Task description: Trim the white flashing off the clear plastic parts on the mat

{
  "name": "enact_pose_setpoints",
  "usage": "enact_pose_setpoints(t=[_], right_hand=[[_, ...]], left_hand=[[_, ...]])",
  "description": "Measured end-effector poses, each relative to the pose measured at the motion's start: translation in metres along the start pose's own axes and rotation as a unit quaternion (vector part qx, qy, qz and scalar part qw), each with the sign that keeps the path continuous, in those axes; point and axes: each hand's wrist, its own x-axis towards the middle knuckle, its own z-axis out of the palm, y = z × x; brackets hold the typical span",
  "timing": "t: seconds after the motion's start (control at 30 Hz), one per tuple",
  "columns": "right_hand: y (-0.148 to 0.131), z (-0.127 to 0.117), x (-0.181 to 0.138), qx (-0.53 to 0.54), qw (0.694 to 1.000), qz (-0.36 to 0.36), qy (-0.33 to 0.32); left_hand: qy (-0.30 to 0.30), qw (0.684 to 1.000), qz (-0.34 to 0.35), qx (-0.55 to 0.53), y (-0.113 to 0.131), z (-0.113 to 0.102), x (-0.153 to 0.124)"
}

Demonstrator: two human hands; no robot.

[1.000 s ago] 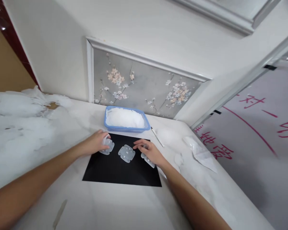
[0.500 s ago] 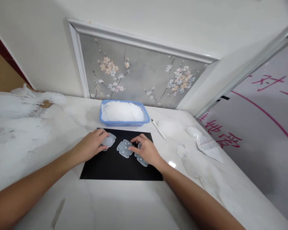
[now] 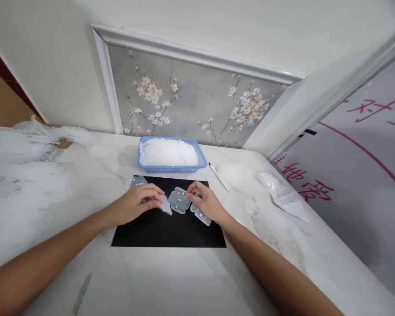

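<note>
In the head view my left hand [image 3: 136, 202] is closed, pinching a translucent grey plastic piece [image 3: 165, 205] that tilts above the black mat [image 3: 164, 230]. Right beside it is a second translucent piece [image 3: 179, 200], with rounded flaps and small pale dots. My right hand [image 3: 206, 203] grips that second piece at its right edge between thumb and fingers. Partly under my right hand lies another such piece [image 3: 200, 215]. One more dotted piece [image 3: 138, 180] rests at the mat's far left corner, partly hidden by my left hand.
Behind the mat stands a blue tray [image 3: 172, 168] heaped with white, thin-looking pieces. A white pen [image 3: 219, 177] lies to its right. Clear plastic bags [image 3: 283, 195] are at the right, and a large white translucent pile [image 3: 23, 188] covers the table's left side.
My left hand has moved right with a piece, uncovering the one at the mat's far left corner. The middle piece has shifted slightly right and up, with my right hand at its edge.
</note>
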Motion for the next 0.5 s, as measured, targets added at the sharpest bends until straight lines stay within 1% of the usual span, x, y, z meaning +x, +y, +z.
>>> enact_pose_setpoints(t=[0.07, 0.17, 0.23, 0.33, 0.43, 0.5], right_hand=[[0.0, -0.002, 0.0, 0.01, 1.0, -0.008, -0.008], [-0.001, -0.003, 0.0, 0.0, 0.999, -0.037, -0.025], [-0.002, -0.004, 0.0, -0.013, 0.998, -0.048, -0.029], [-0.003, -0.006, -0.001, -0.028, 0.998, -0.035, -0.033], [-0.003, -0.008, -0.002, -0.021, 0.999, -0.019, -0.037], [-0.003, -0.009, -0.003, -0.011, 0.999, -0.005, -0.047]], left_hand=[[0.028, 0.995, -0.046, -0.081, -0.003, 0.0, 0.002], [0.081, 0.975, -0.106, -0.177, -0.009, 0.003, 0.004], [0.077, 0.965, -0.135, -0.211, -0.014, 0.005, 0.004], [0.057, 0.96, -0.164, -0.221, -0.02, 0.005, 0.005], [0.052, 0.958, -0.172, -0.225, -0.025, 0.004, 0.006], [0.039, 0.957, -0.162, -0.239, -0.026, 0.004, 0.005]])
